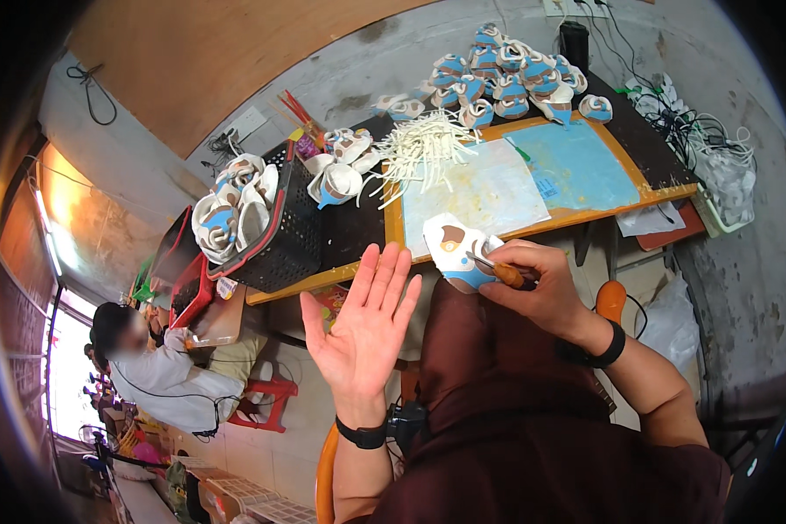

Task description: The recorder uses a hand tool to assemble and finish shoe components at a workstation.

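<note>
My left hand point(362, 319) is raised palm up with its fingers spread, and nothing lies in it. To its right, my right hand point(546, 284) is closed round a wooden-handled tool point(510, 275) with a thin metal shank. That shank meets a white, blue and brown shoe upper point(450, 240), which sits at the fingers just above my knee. Whether the fingers also pinch the upper, I cannot tell. White laces point(428, 144) lie heaped on the table beyond, and many similar uppers point(511, 74) are piled at the back.
A wood-edged table point(611, 210) with blue and white sheets point(480, 192) stands ahead. At left, a black basket point(284, 244) holds more uppers. Tangled cables point(703, 140) hang at right, near an orange rounded object point(611, 299). Another person point(170, 375) sits at far left.
</note>
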`<state>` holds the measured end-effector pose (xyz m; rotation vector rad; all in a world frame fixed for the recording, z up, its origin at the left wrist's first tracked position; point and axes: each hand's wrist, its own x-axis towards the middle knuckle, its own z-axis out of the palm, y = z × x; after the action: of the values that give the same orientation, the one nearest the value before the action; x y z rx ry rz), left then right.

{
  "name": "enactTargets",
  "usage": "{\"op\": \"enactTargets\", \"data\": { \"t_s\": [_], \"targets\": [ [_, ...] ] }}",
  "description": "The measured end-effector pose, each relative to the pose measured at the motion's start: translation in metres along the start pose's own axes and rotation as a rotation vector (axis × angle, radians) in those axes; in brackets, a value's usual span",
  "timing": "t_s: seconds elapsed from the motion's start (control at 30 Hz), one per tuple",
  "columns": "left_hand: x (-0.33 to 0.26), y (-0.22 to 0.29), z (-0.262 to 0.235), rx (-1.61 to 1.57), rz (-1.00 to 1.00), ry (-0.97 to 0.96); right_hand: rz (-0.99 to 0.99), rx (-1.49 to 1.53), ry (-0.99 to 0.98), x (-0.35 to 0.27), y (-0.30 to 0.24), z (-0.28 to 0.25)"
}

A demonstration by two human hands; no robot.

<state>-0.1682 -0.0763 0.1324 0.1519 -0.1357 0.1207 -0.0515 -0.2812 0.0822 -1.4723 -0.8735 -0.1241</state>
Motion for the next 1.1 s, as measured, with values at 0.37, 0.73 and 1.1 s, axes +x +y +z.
{"op": "enactTargets", "data": {
  "t_s": [0.37,0.73,1.1],
  "targets": [
    [-0.002,-0.004,0.001,0.447,-0.023,-0.191,0.175,0.028,-0.056,-0.002,0.001,0.001],
    [0.004,-0.001,-0.013,0.547,-0.059,-0.236,0.216,0.038,-0.027,-0.004,0.013,0.001],
    [0.007,0.004,-0.024,1.218,0.265,-0.125,0.274,0.05,-0.065,-0.004,0.019,0.003]
  ]
}}
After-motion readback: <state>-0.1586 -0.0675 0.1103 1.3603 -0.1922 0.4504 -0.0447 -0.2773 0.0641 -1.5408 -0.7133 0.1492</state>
